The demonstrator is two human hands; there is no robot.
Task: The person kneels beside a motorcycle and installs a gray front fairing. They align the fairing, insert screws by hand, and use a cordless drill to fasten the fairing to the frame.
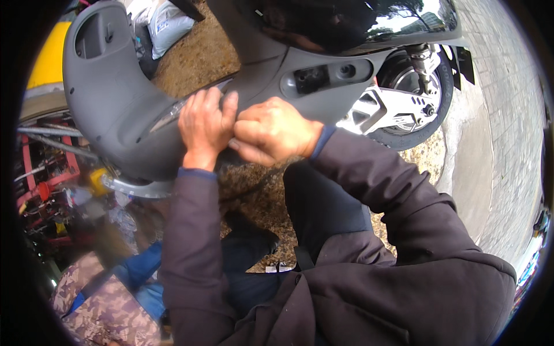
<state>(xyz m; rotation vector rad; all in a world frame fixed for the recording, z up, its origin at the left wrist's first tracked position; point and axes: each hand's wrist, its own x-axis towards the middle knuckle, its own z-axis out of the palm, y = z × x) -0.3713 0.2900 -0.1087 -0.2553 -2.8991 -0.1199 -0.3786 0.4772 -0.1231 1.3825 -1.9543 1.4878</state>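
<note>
One scooter (pixel 259 75) — speckled ground (pixel 271 202), brick paving (pixel 511 121)

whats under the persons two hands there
Grey scooter body shows beyond the left hand, and speckled ground lower down. The part directly beneath the fingers is covered, and whether the closed right hand grips anything cannot be seen.

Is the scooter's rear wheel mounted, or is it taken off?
Mounted: the rear wheel sits at the white swingarm, which extends from the grey body.
</note>
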